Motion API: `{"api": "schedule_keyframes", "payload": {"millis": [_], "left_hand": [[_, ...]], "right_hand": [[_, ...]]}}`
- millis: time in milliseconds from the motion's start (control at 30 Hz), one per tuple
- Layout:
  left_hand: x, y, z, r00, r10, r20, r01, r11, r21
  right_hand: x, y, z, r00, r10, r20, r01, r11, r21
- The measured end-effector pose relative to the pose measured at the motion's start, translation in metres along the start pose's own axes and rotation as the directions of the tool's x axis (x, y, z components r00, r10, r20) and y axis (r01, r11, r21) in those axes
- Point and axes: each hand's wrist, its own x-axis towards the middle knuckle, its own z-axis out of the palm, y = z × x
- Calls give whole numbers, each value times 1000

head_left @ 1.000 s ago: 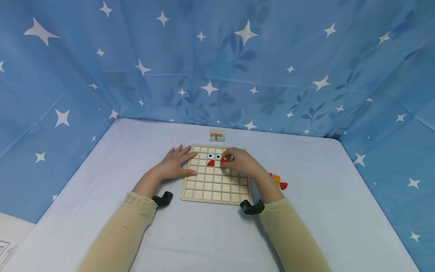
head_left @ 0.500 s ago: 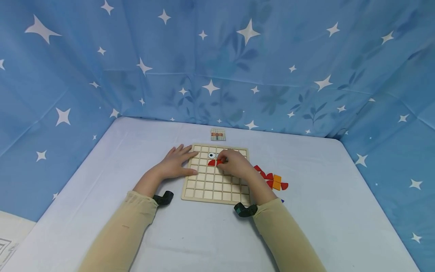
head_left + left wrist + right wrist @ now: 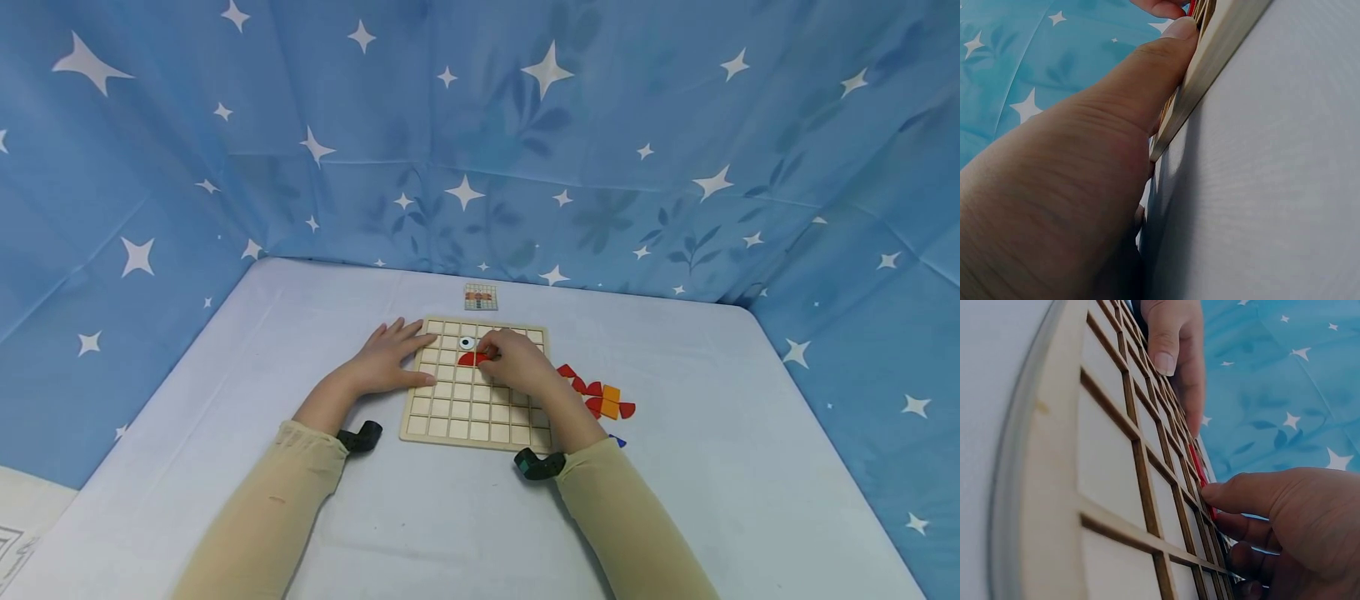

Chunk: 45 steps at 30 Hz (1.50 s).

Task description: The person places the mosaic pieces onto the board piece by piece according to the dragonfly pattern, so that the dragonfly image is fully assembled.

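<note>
A wooden grid board (image 3: pixel 438 439) lies flat on the table. My left hand (image 3: pixel 386 360) rests on its left edge, fingers spread; the left wrist view shows the thumb (image 3: pixel 1147 69) on the rim. My right hand (image 3: pixel 517 362) pinches a red quarter-circle tile (image 3: pixel 482 358) at the board's upper middle, beside another red quarter-circle tile (image 3: pixel 467 359). In the right wrist view, the right thumb (image 3: pixel 1241 492) touches red at the grid. A round eye tile (image 3: pixel 467 342) sits just above the red tiles; a second eye tile is hidden behind the right hand.
Loose red tiles (image 3: pixel 594 389), orange square tiles (image 3: pixel 611 393) and a blue tile (image 3: pixel 618 441) lie right of the board. Behind the board is a small pattern card (image 3: pixel 480 297). A blue star-patterned curtain (image 3: pixel 480 150) surrounds the table (image 3: pixel 450 533).
My right hand has moved slightly left and down, bringing its red tile against the other red one. More loose tiles show at right. The left hand stays in place.
</note>
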Motion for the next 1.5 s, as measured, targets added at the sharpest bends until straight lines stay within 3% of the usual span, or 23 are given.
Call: {"api": "schedule_keyframes", "payload": {"millis": [267, 500, 700, 867, 1100, 1500], "left_hand": [[1, 0, 1, 1000, -2, 4, 2, 1000, 6], [1, -1, 1, 1000, -4, 6, 4, 1000, 5], [2, -2, 3, 1000, 5, -3, -5, 1000, 5], [3, -5, 4, 1000, 4, 0, -4, 1000, 10], [1, -4, 4, 1000, 4, -6, -4, 1000, 8], [1, -1, 2, 1000, -2, -1, 2, 1000, 2]], "right_hand": [[-3, 0, -5, 1000, 14, 16, -14, 1000, 21], [-13, 8, -33, 999, 21, -26, -19, 999, 48], [-33, 31, -63, 995, 87, -54, -88, 996, -5], [-48, 57, -76, 987, 161, -30, -162, 985, -56], [-59, 84, -79, 968, 250, 30, -249, 968, -34], [-58, 96, -70, 976, 211, 46, -208, 977, -52]]}}
